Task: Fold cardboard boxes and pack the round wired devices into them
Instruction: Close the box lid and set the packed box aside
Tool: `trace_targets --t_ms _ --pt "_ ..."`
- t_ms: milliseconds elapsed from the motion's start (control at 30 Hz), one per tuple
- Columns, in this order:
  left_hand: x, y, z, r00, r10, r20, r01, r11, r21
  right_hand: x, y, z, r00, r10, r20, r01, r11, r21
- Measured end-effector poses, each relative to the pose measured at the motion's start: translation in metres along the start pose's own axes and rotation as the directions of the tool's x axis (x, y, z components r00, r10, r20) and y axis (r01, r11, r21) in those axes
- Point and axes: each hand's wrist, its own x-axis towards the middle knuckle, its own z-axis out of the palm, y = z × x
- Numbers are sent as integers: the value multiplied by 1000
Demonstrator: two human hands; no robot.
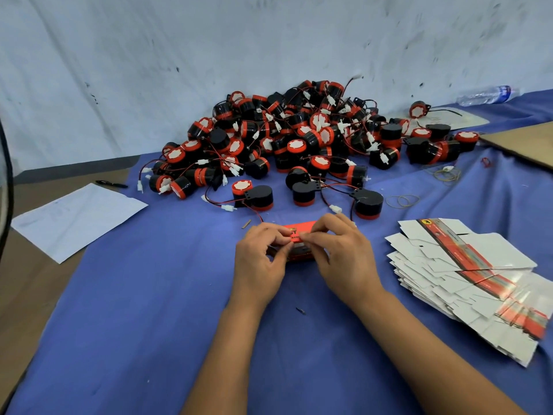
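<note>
A small red cardboard box (pixel 299 232) rests on the blue cloth (pixel 149 324) at the centre. My left hand (pixel 263 259) and my right hand (pixel 338 253) both grip it, fingertips pinching its top flap; most of the box is hidden under my fingers. A red and black wire runs from under my left hand toward the devices. Behind it lies a big pile of round black-and-red wired devices (pixel 299 139), with a few loose ones (pixel 257 197) just beyond the box. A fanned stack of flat white box blanks (pixel 466 274) lies to the right.
A white paper sheet (pixel 74 218) and a black pen (pixel 111 184) lie at the left. Loose rubber bands (pixel 402 200) are right of the pile. A plastic water bottle (pixel 487 95) and a brown cardboard sheet (pixel 520 142) sit far right. A pale wall backs the table.
</note>
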Motion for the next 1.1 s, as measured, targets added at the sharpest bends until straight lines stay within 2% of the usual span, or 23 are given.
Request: trace_targets --t_ms 267,433,600,800,933,1033,1100 --pt "-2 -2 2 997 59 50 -66 987 147 -8 -15 -9 987 54 151 -48 998 -42" --pt "-3 -7 4 977 -125 171 120 992 40 -6 -23 -11 963 126 239 -93 985 -144" --pt "-3 -4 1 984 -123 131 131 990 -54 -11 -30 -11 926 189 328 -125 970 -208" --pt "7 51 13 984 -172 50 179 953 -244 3 -31 -70 968 182 174 -142 965 -221" --pt "29 143 51 996 -51 78 78 915 -396 23 -22 -166 956 292 -7 -278 905 -322" --pt "41 231 93 980 111 167 -4 844 -536 20 -11 -268 877 466 -121 -471 778 -417" --pt "43 292 129 929 270 253 -49 767 -640 3 -8 -338 770 608 -195 -616 628 -476"
